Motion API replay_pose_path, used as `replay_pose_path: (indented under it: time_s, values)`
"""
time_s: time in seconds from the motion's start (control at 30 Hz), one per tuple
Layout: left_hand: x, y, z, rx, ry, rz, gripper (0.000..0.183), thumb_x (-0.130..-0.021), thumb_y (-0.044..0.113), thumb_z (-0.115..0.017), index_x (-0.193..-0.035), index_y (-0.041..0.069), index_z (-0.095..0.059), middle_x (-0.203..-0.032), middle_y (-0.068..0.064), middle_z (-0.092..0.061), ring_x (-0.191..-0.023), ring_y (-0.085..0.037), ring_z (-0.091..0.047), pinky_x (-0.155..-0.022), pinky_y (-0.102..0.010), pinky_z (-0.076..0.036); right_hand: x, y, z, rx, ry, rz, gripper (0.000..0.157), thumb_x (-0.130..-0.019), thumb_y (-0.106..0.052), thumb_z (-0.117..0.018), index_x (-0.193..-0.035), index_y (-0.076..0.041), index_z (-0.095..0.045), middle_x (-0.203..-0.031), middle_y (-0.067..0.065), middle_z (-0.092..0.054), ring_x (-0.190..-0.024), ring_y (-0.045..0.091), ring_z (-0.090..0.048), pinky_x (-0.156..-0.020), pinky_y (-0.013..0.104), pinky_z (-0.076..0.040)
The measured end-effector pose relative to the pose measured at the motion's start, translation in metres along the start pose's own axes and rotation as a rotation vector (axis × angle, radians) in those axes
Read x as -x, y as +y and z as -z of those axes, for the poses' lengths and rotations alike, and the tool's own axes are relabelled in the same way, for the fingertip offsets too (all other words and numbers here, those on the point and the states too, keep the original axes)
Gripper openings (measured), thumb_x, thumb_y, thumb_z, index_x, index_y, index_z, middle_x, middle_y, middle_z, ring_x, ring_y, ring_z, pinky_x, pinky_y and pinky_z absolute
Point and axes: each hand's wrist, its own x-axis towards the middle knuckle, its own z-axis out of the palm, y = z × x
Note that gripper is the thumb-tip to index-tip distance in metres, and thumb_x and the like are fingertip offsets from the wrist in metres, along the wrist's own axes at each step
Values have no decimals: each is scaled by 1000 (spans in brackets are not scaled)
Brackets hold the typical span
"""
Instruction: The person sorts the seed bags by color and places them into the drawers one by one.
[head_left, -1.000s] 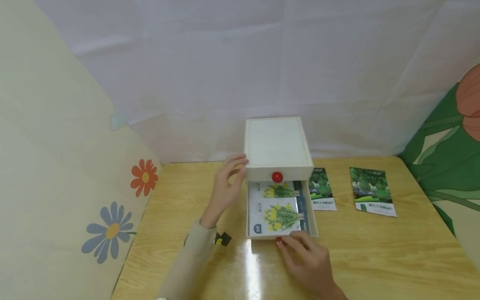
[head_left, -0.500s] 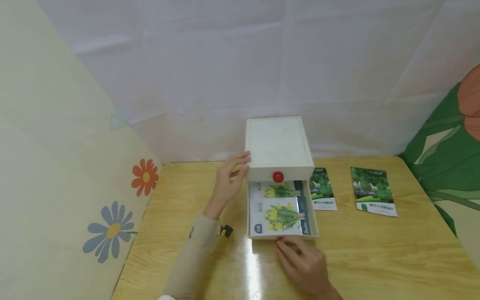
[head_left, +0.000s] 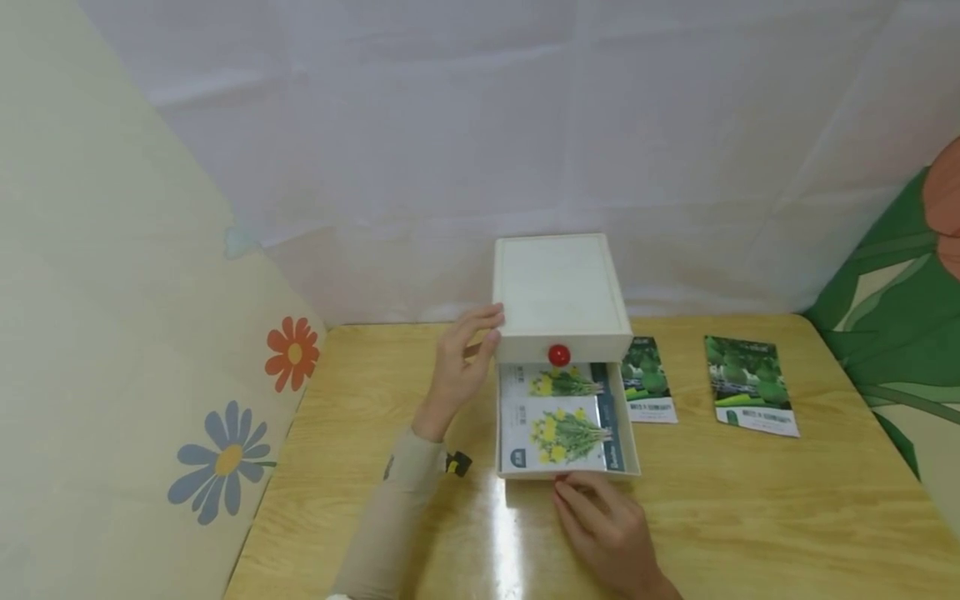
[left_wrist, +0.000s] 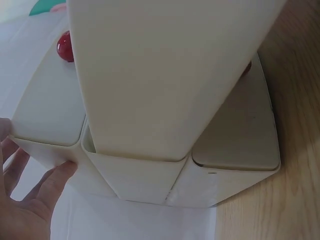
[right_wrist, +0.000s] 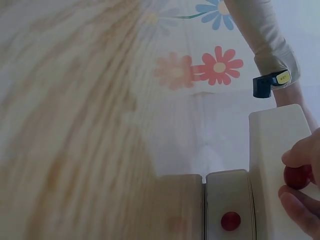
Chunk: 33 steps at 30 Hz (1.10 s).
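A white drawer box (head_left: 558,287) stood at the back of the table (head_left: 750,500), bottom drawer (head_left: 622,433) pulled out toward the person. Left hand (head_left: 459,367) was pressed flat against the box's left side, fingers straight. Right hand (head_left: 603,521) was at the drawer front, fingers pinched on its red knob (right_wrist: 297,176), as seen from the right wrist. Two flower seed packets (head_left: 558,429) were lying in the drawer. Two green packets (head_left: 750,394) were lying on the table, right of the box. A second red knob (head_left: 558,355) was seen on the closed drawer above.
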Motion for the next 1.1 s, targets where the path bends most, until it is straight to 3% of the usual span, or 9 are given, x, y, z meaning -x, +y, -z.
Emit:
replay_pose_path:
  time_s: [0.2, 0.5, 1.1]
  values:
    - [0, 2, -2, -4, 11, 0, 24, -104, 1, -64, -127, 2, -71, -146, -15, -66, -133, -36, -65, -82, -28, -67, -3, -2, 1, -6, 4, -34, 30, -107, -27, -66, -97, -4, -83, -99, 8, -74, -82, 21, -73, -77, 24, -63]
    - [0, 4, -3, 13, 26, 22, 25, -101, -6, -65, -125, -2, -71, -144, -21, -66, -131, -42, -65, -79, -33, -68, -11, 0, -1, -36, 37, -25, 28, -105, -23, -67, -95, -1, -82, -98, 12, -73, -83, 24, -73, -91, 17, -61]
    - [1, 2, -3, -1, 16, 21, 24, -108, 13, -62, -127, 0, -71, -146, -15, -66, -133, -34, -65, -82, -29, -67, -21, 3, -3, -39, 23, -109, 33, -106, -28, -64, -97, -3, -82, -100, 10, -74, -85, 25, -73, -94, 15, -59]
